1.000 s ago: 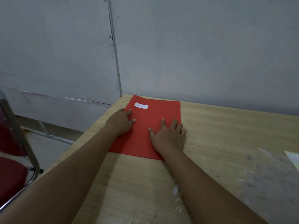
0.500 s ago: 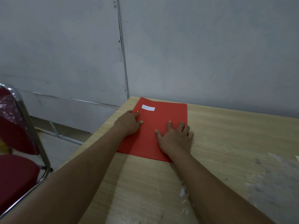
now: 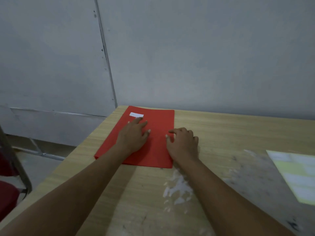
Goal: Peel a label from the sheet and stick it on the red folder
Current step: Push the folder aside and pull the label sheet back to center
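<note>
Two bare hands are being rested on a flat red rectangular paper folder (image 3: 159, 121), which is being supported by the far left corner of the pale wooden table (image 3: 230, 132), close to the grey wall (image 3: 204, 57). The left hand (image 3: 134, 134) is being held open and flat on the folder, its straight fingertips touching the near edge of the small white rectangular label (image 3: 136, 114) stuck near the folder's far left corner. The right hand (image 3: 183, 144) is being held with loosely bent fingers, gripping nothing, at the folder's right edge. A pale yellow-green label sheet (image 3: 297, 174) is being seen well apart, at the table's right side.
</note>
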